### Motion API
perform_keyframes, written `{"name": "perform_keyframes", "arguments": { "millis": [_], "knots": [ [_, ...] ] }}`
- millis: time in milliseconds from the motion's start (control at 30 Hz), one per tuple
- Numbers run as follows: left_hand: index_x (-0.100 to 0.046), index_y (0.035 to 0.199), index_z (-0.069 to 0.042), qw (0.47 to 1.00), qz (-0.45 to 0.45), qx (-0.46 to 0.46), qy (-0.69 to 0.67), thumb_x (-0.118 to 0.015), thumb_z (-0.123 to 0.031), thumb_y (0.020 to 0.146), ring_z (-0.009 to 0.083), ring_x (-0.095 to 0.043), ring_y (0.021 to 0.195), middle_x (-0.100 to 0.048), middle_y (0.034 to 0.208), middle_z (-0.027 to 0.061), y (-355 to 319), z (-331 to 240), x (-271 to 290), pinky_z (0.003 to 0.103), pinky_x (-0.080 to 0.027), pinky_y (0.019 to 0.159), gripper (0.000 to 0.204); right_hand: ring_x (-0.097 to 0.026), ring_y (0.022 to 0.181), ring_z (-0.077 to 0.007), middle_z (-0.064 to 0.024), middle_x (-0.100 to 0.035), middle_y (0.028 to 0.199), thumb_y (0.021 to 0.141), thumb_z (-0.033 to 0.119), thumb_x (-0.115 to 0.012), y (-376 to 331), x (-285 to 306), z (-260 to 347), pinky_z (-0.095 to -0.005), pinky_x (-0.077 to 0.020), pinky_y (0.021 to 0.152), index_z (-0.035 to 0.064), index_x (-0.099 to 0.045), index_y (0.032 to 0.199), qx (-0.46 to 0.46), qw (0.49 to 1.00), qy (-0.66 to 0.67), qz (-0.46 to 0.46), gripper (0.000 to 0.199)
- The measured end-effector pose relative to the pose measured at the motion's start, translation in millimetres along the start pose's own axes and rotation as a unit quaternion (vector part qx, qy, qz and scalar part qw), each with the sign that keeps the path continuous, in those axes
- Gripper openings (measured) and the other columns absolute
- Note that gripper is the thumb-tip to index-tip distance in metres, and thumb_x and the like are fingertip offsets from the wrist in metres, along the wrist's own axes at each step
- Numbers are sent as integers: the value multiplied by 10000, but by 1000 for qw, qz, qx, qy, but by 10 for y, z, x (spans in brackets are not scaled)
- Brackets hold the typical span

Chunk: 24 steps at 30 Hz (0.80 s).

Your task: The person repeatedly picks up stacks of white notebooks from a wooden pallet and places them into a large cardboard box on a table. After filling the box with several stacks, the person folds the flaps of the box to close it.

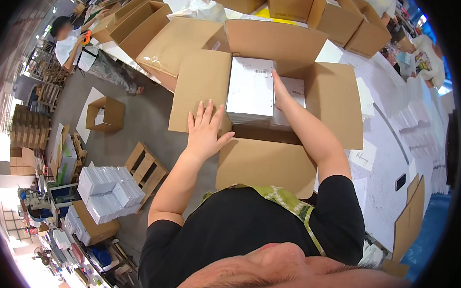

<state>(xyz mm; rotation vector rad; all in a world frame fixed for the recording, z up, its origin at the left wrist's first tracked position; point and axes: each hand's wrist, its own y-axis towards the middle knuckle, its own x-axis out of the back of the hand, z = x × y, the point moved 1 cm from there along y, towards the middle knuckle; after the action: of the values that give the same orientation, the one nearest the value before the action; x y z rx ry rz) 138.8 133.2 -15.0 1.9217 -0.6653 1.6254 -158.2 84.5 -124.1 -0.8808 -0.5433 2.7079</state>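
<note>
An open cardboard box (265, 165) stands before me with its flaps folded outward. A tall stack of white paper pads or booklets (250, 86) with a small barcode label fills its left part. Beside it, lower down, lies a second white stack (296, 87), partly covered by my right arm. My left hand (205, 129) rests with spread fingers on the left flap, near the box's edge, holding nothing. Stretched along the right side of the taller stack, my right hand (281, 92) touches it; some of its fingers are hidden in the gap between the stacks.
Another carton (167, 53) adjoins the box at the back left, and more cartons (336, 18) line the far side. A phone (401, 181) and papers lie on the white table at right. Left on the floor are a wooden pallet (147, 166), white stacks (109, 193) and a small carton (105, 114).
</note>
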Motion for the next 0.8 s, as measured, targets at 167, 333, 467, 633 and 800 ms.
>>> {"name": "perform_keyframes", "arguments": {
  "millis": [167, 333, 467, 633, 800],
  "knots": [
    [-360, 1504, -133, 996, 20, 15, -84, -666, -433, 857, 401, -185, 1476, -283, 1578, 161, -363, -28, 330, 587, -146, 1164, 776, -491, 1311, -293, -155, -488, 1444, 993, 642, -292, -68, 5, 135, -443, -404, 1079, 46, -417, 1449, -13, 998, 63, -20, 760],
    [-364, 1501, -130, 986, 9, 73, -147, -681, -353, 843, 400, -203, 1472, -293, 1575, 156, -847, -35, 371, 556, -161, 1172, 763, -478, 1322, -307, -162, -487, 1446, 984, 665, -273, 262, 59, -38, -454, -378, 1096, 40, -422, 1446, -6, 1000, -13, 0, 791],
    [-398, 1481, -119, 982, -27, 92, -164, -684, -378, 841, 406, -228, 1460, -316, 1569, 145, -1278, 10, 347, 586, -182, 1153, 747, -460, 1333, -304, -139, -465, 1472, 984, 674, -249, 82, 55, 125, -440, -357, 1113, 44, -393, 1466, -4, 1000, 5, 25, 806],
    [-420, 1464, -91, 970, -47, 155, -181, -669, -379, 849, 402, -260, 1450, -357, 1546, 161, -1870, 156, 292, 572, -204, 1146, 723, -450, 1338, -308, -131, -446, 1488, 973, 691, -254, -4, 62, 274, -449, -351, 1114, 52, -369, 1477, 1, 1000, 26, -13, 822],
    [-430, 1457, -88, 971, -32, 165, -172, -654, -380, 854, 399, -267, 1449, -368, 1539, 163, -2262, 239, 374, 533, -217, 1159, 706, -497, 1299, -317, -137, -509, 1432, 940, 739, -290, 176, 63, 110, -487, -400, 1074, 61, -435, 1441, 2, 1000, 20, -8, 856]
  ]
}}
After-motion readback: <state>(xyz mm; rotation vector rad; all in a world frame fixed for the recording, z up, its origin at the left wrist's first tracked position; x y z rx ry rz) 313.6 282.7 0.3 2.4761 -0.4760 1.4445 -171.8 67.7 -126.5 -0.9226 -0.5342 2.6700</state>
